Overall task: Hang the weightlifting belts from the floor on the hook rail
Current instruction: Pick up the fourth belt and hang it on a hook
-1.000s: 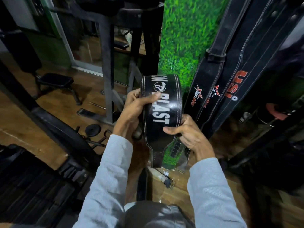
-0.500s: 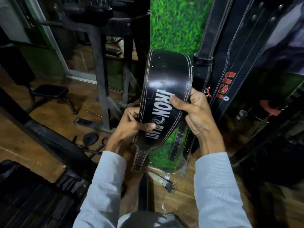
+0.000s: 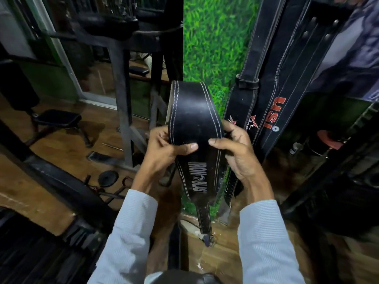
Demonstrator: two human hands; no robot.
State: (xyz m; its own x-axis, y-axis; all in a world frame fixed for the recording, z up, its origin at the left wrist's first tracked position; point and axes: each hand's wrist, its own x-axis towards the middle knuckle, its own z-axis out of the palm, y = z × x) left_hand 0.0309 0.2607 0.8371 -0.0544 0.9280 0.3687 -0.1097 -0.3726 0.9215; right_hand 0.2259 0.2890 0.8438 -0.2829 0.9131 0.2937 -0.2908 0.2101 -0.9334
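A black leather weightlifting belt (image 3: 194, 119) with white stitching and "IRON BLAST" lettering is held upright in front of me. My left hand (image 3: 164, 152) grips its left edge, thumb across the front. My right hand (image 3: 235, 152) grips the right edge, thumb also on the front. The belt's narrow perforated end hangs down toward the floor. Two more black belts hang on the wall to the right: one with red stars (image 3: 244, 103) and one marked "USI" (image 3: 287, 95). The hook rail is out of view above.
A green grass-pattern wall panel (image 3: 213, 48) stands behind the belt. A grey machine frame (image 3: 123, 111), a padded bench (image 3: 57, 119) and a small weight plate (image 3: 108, 177) stand on the wooden floor to the left. Dark equipment fills the right side.
The belt has been turned upright and shifted through my hands, so its lettering sits lower. Both hands now grip it at the same height, thumbs nearly meeting on the front.
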